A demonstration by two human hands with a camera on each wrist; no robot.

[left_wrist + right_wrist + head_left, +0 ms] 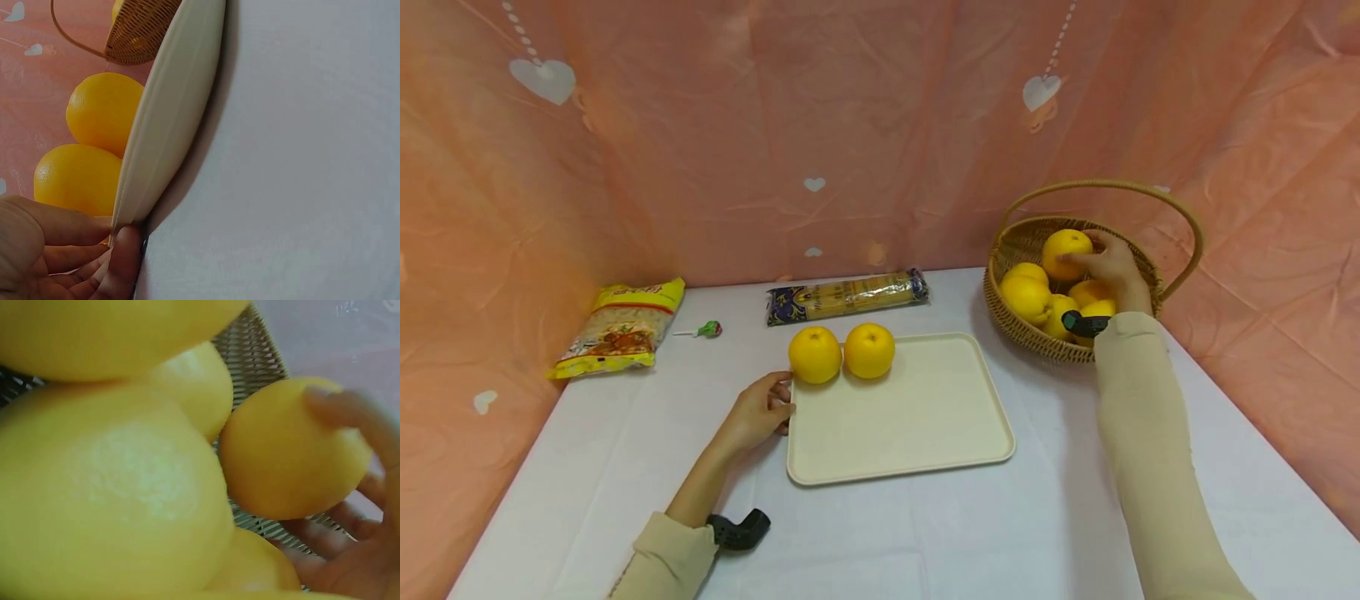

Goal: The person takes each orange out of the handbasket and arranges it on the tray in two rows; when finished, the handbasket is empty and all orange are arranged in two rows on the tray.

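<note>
The yellow fruit [1063, 252] should handle as a firm, fairly weighty ball; its smooth skin may slip. Take hold around the widest part, thumb opposing fingers, with moderate pressure. Across from me, the right hand [1108, 265] grasps it within the wicker basket [1030, 336], other fruits [1026, 300] lying on that hand's near side. The held piece appears round and evenly yellow. The left hand [760, 408] pinches the cream tray [917, 417] by its edge; two tray fruits [815, 355] sit just beyond its fingers.
</note>
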